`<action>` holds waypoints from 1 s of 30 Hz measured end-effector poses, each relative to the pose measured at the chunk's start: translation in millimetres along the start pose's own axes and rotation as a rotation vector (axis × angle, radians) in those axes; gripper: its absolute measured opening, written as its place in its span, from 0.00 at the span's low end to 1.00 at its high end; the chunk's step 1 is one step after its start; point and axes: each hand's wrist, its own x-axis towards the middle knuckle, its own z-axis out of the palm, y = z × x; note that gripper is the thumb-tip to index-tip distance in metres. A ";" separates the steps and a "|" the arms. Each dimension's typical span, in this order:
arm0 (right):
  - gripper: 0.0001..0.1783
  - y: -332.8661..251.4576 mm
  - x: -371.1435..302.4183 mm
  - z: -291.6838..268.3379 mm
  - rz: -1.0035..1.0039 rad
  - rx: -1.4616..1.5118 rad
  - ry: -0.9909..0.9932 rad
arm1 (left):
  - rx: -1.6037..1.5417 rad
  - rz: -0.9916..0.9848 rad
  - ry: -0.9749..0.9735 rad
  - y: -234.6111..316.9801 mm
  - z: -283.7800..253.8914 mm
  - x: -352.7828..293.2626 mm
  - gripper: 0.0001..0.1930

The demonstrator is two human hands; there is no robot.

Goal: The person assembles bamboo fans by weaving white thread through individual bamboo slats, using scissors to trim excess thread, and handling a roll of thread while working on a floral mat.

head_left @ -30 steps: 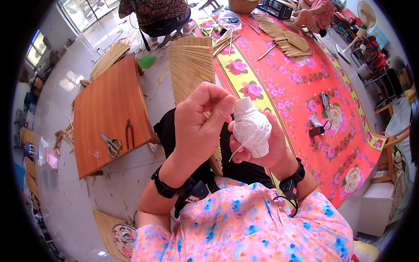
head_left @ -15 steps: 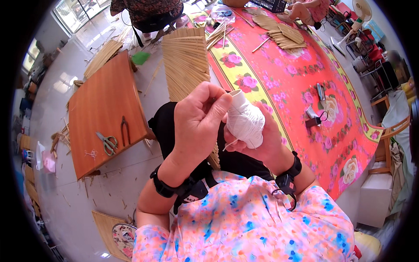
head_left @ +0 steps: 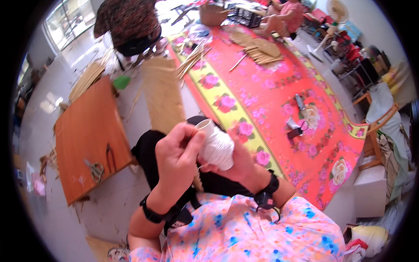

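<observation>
Over my lap, my right hand [head_left: 239, 162] is wrapped round a cone of white thread [head_left: 218, 150], whose bare tube end points up and left. My left hand [head_left: 176, 146] is closed in a pinch beside that tube end; what lies between its fingertips is too small to make out. A short loose end of thread shows below the cone. Just beyond my hands, a long flat panel of tan plant strips [head_left: 162, 94] reaches from my knees toward the far side, its near end hidden by my hands and legs.
At left, a wooden board-like table [head_left: 87, 135] holds scissors [head_left: 95, 170] and pliers [head_left: 111, 158]. A red flowered cloth [head_left: 270, 105] spreads to the right, with bundled strips [head_left: 194, 60], stacked strip panels [head_left: 259, 47] and a small dark device [head_left: 297, 130]. Two people sit at the far side.
The view has shifted, so my hands and the cone sit lower and further left in the picture. The left hand keeps its pinch and the right keeps hold of the cone.
</observation>
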 end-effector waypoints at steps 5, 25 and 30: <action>0.37 0.1 0.8 -1.7 -0.009 0.033 -0.121 | 0.009 0.032 -0.012 -6.1 5.5 0.2 0.05; 0.38 -99.2 -30.2 -56.9 -0.370 -0.086 0.137 | 1.180 0.259 0.258 -112.4 -130.0 28.3 0.28; 0.34 -108.1 -32.7 -124.8 -0.319 -0.069 0.205 | 0.841 -0.100 0.086 -155.7 -143.3 11.4 0.26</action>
